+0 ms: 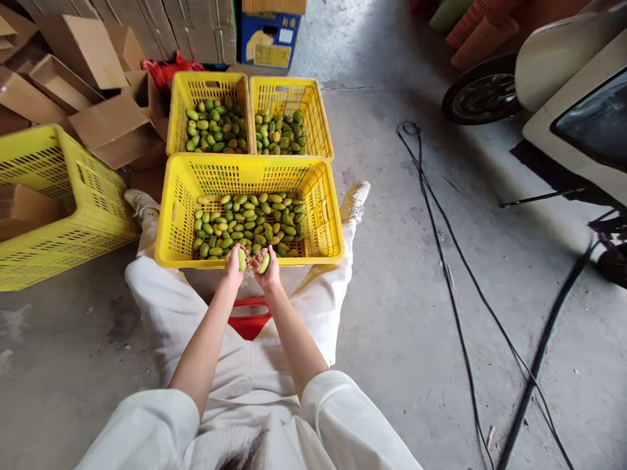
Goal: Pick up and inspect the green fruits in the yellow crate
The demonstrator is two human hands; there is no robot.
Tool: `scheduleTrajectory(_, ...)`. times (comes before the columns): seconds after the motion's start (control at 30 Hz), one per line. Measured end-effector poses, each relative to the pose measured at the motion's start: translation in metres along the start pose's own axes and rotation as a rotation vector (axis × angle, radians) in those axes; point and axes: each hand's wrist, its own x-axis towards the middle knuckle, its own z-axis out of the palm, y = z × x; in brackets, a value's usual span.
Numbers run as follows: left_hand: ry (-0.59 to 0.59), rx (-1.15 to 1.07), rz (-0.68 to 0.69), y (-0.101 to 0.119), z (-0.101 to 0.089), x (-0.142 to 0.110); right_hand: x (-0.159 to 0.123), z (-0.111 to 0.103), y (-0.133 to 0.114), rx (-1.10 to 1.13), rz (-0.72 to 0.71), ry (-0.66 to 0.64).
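Note:
My left hand [235,262] is closed around a green mango [242,260]. Beside it, my right hand [268,269] grips another mango [264,264], yellow-green in colour. Both hands are close together over the near rim of a large yellow plastic crate [249,171] between my legs. Many small green and yellowish mangoes [252,217] lie across its bottom. Behind it stand two more yellow crates, the left one [172,117] and the right one [321,124], each with mangoes inside. My fingertips are partly hidden by the fruit and the hands.
A red seat edge [249,318] shows between my thighs. On the left are a yellow-green crate [73,225] and a heap of cardboard boxes [93,52]. A blue carton [269,39] stands behind. Black cables [455,294] cross the floor at right, near a white vehicle [563,124].

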Motion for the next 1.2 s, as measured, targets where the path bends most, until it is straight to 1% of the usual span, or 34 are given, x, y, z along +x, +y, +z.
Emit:
scheduleTrajectory(0.2, 0.071, 0.024, 0.005, -0.003, 0.005, 0.002, 0.005, -0.004, -0.003, 0.074, -0.012, 0.118)
scheduleTrajectory(0.3, 0.128, 0.039, -0.010, -0.005, 0.008, 0.007, 0.008, -0.005, -0.011, 0.090, -0.011, 0.175)
scheduleTrajectory(0.43, 0.182, 0.072, -0.034, -0.005, 0.013, 0.013, 0.014, 0.001, -0.022, 0.110, -0.035, 0.226)
scheduleTrajectory(0.53, 0.191, 0.098, -0.026, -0.006, 0.014, 0.013, 0.023, 0.005, -0.030, 0.098, -0.035, 0.268)
scheduleTrajectory(0.7, 0.183, 0.124, 0.018, -0.009, 0.015, 0.005, 0.044, 0.012, -0.042, 0.013, 0.011, 0.341)
scheduleTrajectory(0.8, 0.178, 0.132, 0.032, -0.009, 0.018, 0.002, 0.058, 0.021, -0.055, -0.045, 0.017, 0.383)
scheduleTrajectory(0.9, 0.161, 0.141, 0.031, -0.009, 0.020, 0.001, 0.075, 0.042, -0.077, -0.087, -0.001, 0.424)
scheduleTrajectory(1.0, 0.145, 0.153, 0.026, -0.009, 0.020, 0.000, 0.097, 0.081, -0.114, -0.127, -0.055, 0.406)
scheduleTrajectory(1.03, 0.143, 0.156, 0.025, -0.009, 0.019, 0.000, 0.105, 0.097, -0.130, -0.148, -0.100, 0.366)
scheduleTrajectory(1.07, 0.140, 0.160, 0.024, -0.010, 0.019, -0.001, 0.113, 0.113, -0.146, -0.222, -0.196, 0.254)
scheduleTrajectory(1.13, 0.136, 0.165, 0.022, -0.010, 0.018, -0.002, 0.127, 0.141, -0.177, -0.255, -0.278, 0.126)
scheduleTrajectory(1.2, 0.132, 0.168, 0.023, -0.010, 0.018, -0.002, 0.136, 0.157, -0.202, -0.294, -0.351, 0.041)
